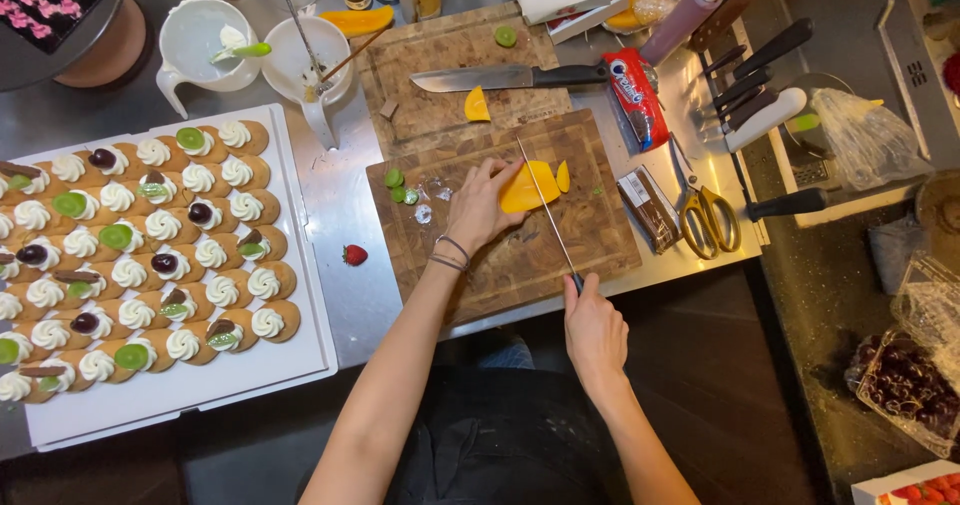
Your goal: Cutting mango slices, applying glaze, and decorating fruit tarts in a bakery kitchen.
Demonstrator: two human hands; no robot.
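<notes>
Nearest the camera, the right hand is closed in a fist around the dark handle of a thin knife, its long blade running up and away across the wooden cutting board. The blade rests on a yellow piece of fruit, likely mango, which lies near the middle of the board; a small cut slice sits just to the right of the blade. The left hand lies flat on the board with its fingers spread and pressed against the left side of the fruit, holding it steady. Two thin bracelets circle that wrist. A few green slices lie on the board just left of the hand.

On the steel bench, a strawberry sits between the board and a white tray filled with round biscuits topped with cream swirls and bits of fruit. To the right of the board lie a brown wrapped bar and gold-handled scissors.

Farther off, a second cutting board carries a large chef's knife and an orange wedge. Beyond it to the left stand a white jug and a white bowl with utensils; what they contain is hard to make out.
</notes>
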